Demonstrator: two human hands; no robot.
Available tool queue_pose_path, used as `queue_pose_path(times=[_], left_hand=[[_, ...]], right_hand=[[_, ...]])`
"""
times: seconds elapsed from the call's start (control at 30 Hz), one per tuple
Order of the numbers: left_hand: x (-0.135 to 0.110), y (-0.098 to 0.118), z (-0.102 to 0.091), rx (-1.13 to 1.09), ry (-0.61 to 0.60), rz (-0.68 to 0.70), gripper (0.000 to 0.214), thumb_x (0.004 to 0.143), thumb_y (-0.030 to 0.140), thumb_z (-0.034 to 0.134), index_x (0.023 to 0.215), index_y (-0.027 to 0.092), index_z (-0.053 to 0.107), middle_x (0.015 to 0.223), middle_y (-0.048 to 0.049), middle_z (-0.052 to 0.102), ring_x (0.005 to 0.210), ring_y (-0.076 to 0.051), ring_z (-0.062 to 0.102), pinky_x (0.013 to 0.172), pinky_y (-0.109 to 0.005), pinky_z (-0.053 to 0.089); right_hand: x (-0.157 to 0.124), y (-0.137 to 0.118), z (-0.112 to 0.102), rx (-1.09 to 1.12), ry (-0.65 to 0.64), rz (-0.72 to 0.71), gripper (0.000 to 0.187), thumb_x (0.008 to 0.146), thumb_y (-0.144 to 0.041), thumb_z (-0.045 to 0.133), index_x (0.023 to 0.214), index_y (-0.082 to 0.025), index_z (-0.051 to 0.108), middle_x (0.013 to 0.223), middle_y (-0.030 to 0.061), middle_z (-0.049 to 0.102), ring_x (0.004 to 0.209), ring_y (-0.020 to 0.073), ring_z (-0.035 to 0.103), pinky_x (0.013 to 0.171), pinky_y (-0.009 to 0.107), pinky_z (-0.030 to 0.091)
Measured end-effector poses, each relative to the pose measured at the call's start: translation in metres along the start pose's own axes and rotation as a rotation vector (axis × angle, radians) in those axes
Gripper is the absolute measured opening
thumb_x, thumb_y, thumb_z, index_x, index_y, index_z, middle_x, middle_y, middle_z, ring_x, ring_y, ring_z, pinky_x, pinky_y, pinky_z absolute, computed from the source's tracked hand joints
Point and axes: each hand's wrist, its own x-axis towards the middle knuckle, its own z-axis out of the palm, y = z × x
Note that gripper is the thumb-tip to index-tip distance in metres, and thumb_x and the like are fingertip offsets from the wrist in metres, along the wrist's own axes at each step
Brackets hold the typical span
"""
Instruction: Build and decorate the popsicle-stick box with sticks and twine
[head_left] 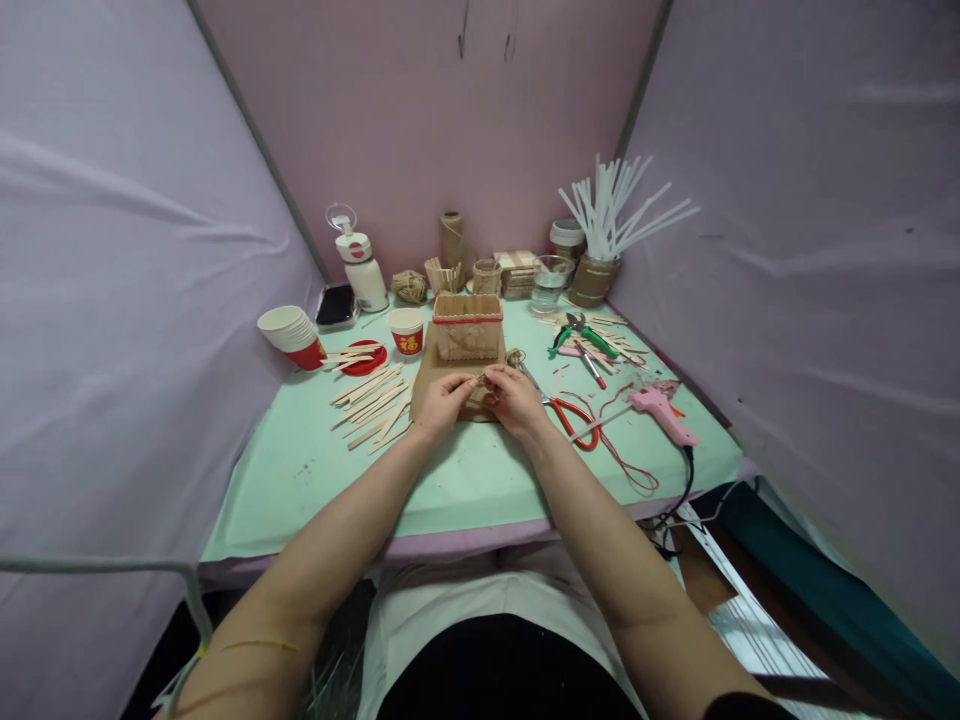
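Note:
My left hand (444, 402) and my right hand (514, 400) are close together, fingertips pinched on a small piece of brown twine (481, 380). Its exact shape is mostly hidden by the fingers. Just beyond them stands a small rectangular box (469, 340) covered in craft sticks, with a red cord around its rim. It rests on a brown cardboard sheet (429, 372), which also reaches under my hands. A little coil of twine (514, 357) lies by my right hand, beside red-handled scissors (581, 424).
Loose craft sticks (375, 405) lie on the left, near a red-and-white paper cup (406, 332) and stacked cups (289, 335). On the right are green-handled pliers (583, 338), a pink glue gun (664, 415) and red cord (626, 465). A water cup (550, 285) stands behind.

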Motion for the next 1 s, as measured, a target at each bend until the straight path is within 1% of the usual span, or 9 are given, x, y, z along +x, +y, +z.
queue_pose_path(times=[0.07,0.13,0.2,0.3,0.4,0.57,0.8,0.9,1.0], left_hand=[[0.0,-0.002,0.001,-0.105,-0.042,-0.079,0.033,0.071,0.044,0.067,0.084,0.014,0.067,0.05,0.0051,0.047,0.045,-0.007,0.04,0.047,-0.022,0.034],[0.0,-0.001,0.001,-0.11,-0.049,-0.097,0.034,0.07,0.045,0.067,0.084,0.013,0.068,0.051,0.0041,0.049,0.045,-0.007,0.041,0.047,-0.022,0.035],[-0.001,0.003,0.001,-0.014,-0.007,-0.04,0.033,0.071,0.044,0.067,0.083,0.013,0.069,0.058,0.0006,0.057,0.054,-0.01,0.049,0.052,-0.023,0.039],[-0.004,0.01,0.0,0.141,0.038,0.046,0.03,0.074,0.044,0.064,0.076,0.014,0.07,0.064,-0.0016,0.063,0.061,-0.012,0.053,0.057,-0.023,0.042],[-0.005,0.015,-0.002,0.162,-0.031,0.015,0.037,0.079,0.048,0.056,0.071,0.014,0.069,0.053,-0.0008,0.058,0.051,-0.011,0.049,0.052,-0.024,0.039],[-0.003,0.02,-0.005,0.144,-0.14,0.03,0.027,0.073,0.039,0.063,0.074,0.014,0.071,0.074,-0.006,0.071,0.07,-0.017,0.061,0.064,-0.026,0.047],[-0.002,0.047,-0.014,0.213,-0.262,-0.005,0.015,0.072,0.027,0.059,0.076,0.014,0.067,0.067,-0.0031,0.069,0.065,-0.015,0.061,0.06,-0.025,0.045],[0.003,0.057,-0.016,0.194,-0.287,-0.008,0.008,0.072,0.021,0.057,0.073,0.015,0.061,0.063,-0.0018,0.066,0.063,-0.014,0.061,0.061,-0.025,0.045],[0.011,0.054,-0.013,0.069,-0.282,-0.059,0.002,0.074,0.017,0.056,0.073,0.015,0.057,0.065,-0.0016,0.065,0.061,-0.013,0.063,0.062,-0.025,0.048]], right_hand=[[0.0,-0.001,0.0,0.045,-0.033,0.026,0.024,0.061,-0.037,0.07,0.069,-0.021,0.054,0.061,-0.0033,0.052,0.058,0.0114,0.048,0.046,0.021,0.031],[0.0,-0.001,-0.001,0.039,-0.042,0.04,0.028,0.059,-0.04,0.072,0.069,-0.021,0.054,0.06,-0.0035,0.051,0.056,0.0111,0.047,0.046,0.022,0.031],[0.0,0.0,-0.003,0.013,-0.032,0.042,0.03,0.059,-0.041,0.073,0.069,-0.02,0.055,0.061,-0.0039,0.052,0.053,0.0098,0.044,0.046,0.022,0.031],[0.0,0.002,-0.004,-0.159,0.054,-0.053,0.028,0.063,-0.043,0.071,0.074,-0.02,0.061,0.067,-0.0025,0.059,0.055,0.0102,0.046,0.048,0.023,0.034],[0.0,0.003,-0.004,-0.328,0.133,-0.164,0.027,0.067,-0.044,0.067,0.076,-0.019,0.063,0.073,-0.0005,0.063,0.063,0.0134,0.052,0.054,0.024,0.039],[-0.005,-0.001,0.0,-0.3,0.089,-0.207,0.025,0.07,-0.044,0.064,0.075,-0.02,0.06,0.07,-0.0013,0.06,0.064,0.0147,0.054,0.059,0.027,0.045],[-0.01,-0.017,0.007,-0.462,0.08,-0.367,0.021,0.075,-0.041,0.059,0.073,-0.02,0.06,0.069,-0.0006,0.061,0.069,0.016,0.056,0.07,0.029,0.044],[-0.006,-0.029,0.009,-0.518,0.039,-0.371,0.02,0.074,-0.039,0.059,0.073,-0.019,0.062,0.069,-0.0003,0.062,0.066,0.015,0.054,0.067,0.028,0.042],[0.003,-0.04,0.01,-0.621,0.006,-0.305,0.016,0.071,-0.034,0.059,0.067,-0.019,0.063,0.064,-0.0001,0.062,0.063,0.0149,0.053,0.063,0.027,0.04]])
